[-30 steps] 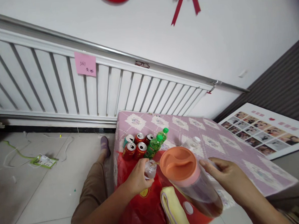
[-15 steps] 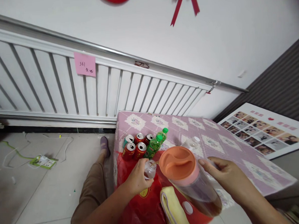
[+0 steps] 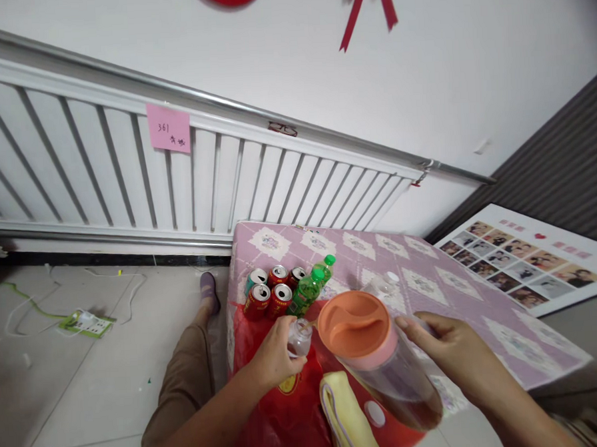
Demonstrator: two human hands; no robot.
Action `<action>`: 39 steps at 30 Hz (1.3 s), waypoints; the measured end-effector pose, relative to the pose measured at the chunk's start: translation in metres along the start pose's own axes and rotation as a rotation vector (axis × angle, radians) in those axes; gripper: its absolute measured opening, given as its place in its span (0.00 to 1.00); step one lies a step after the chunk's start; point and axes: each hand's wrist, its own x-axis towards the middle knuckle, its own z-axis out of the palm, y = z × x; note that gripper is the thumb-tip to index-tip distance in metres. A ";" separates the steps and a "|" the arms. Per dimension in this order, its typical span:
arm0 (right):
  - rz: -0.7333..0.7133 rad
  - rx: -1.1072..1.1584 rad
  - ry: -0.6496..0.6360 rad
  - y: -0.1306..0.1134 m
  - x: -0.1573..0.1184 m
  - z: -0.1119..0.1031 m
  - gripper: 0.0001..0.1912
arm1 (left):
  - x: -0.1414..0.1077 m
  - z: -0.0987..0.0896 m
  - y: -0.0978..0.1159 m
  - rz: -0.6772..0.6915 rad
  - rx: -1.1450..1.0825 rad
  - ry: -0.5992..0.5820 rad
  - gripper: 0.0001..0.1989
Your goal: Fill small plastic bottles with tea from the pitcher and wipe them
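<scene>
My left hand (image 3: 278, 354) is wrapped round a small clear bottle (image 3: 300, 338) whose mouth is open. My right hand (image 3: 442, 343) grips the handle of a clear pitcher (image 3: 402, 385) with an orange lid (image 3: 356, 324). The pitcher is tilted, its spout side close to the bottle's mouth, and brown liquid lies in its lower part. A thin stream seems to cross between them. Below the two vessels are a folded yellow cloth (image 3: 346, 418) and a white round cap (image 3: 375, 413) on red plastic (image 3: 273, 418).
Several cans (image 3: 282, 296) and two green-capped bottles (image 3: 308, 291) stand behind my left hand. Another clear bottle (image 3: 386, 283) is behind the pitcher on the patterned tablecloth (image 3: 362, 245). A radiator (image 3: 256, 179) runs along the wall; a photo board (image 3: 525, 261) is at right.
</scene>
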 end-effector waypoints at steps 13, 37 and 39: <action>0.002 -0.002 -0.013 0.004 0.000 0.002 0.29 | 0.000 0.000 -0.001 0.006 0.004 0.001 0.37; -0.003 -0.019 0.002 -0.005 0.000 0.001 0.27 | -0.001 -0.002 0.002 0.004 -0.015 0.012 0.38; 0.002 -0.022 -0.004 -0.008 -0.001 0.000 0.26 | -0.001 -0.002 0.001 0.002 -0.018 0.012 0.38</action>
